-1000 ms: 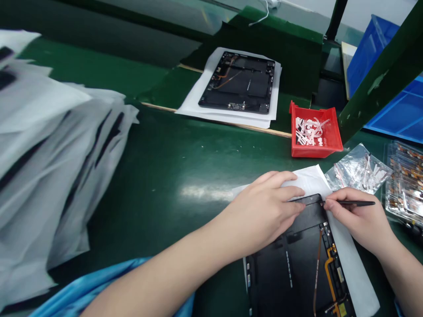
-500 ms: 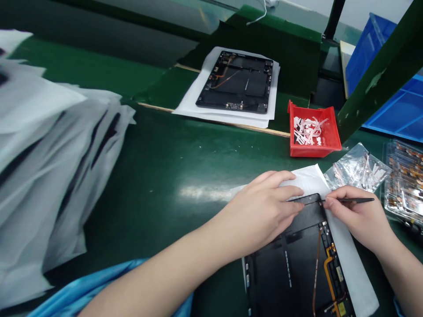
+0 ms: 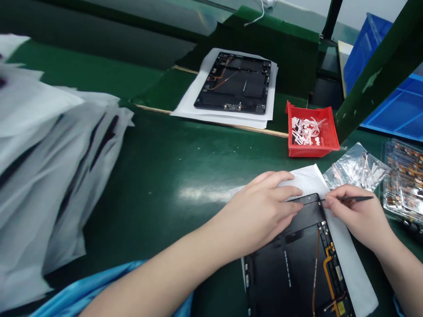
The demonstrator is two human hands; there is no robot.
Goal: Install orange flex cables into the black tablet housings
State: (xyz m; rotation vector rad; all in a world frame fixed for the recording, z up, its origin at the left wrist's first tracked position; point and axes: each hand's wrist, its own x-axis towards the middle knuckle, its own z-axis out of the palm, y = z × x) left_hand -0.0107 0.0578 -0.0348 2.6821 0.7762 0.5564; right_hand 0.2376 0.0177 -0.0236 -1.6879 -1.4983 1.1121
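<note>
Gripping black tweezers (image 3: 355, 199) in right hand (image 3: 360, 218), head view: fingers (image 3: 340, 198) closed on shank, tip at top edge of tablet housing (image 3: 291, 264), 5 o'clock, on white sheet (image 3: 350, 259). Left hand (image 3: 257, 209) lying over same edge; firmness of grip cannot be told. Second tablet (image 3: 234, 83) 12 o'clock; red bin (image 3: 310, 149) 2 o'clock, green counter (image 3: 165, 176).

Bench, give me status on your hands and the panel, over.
Left hand resting on top edge of black tablet panel. Right hand pinching black tweezers, tip at that edge. Panel lying on white sheet. Silvery bag of strips just beyond right hand.
</note>
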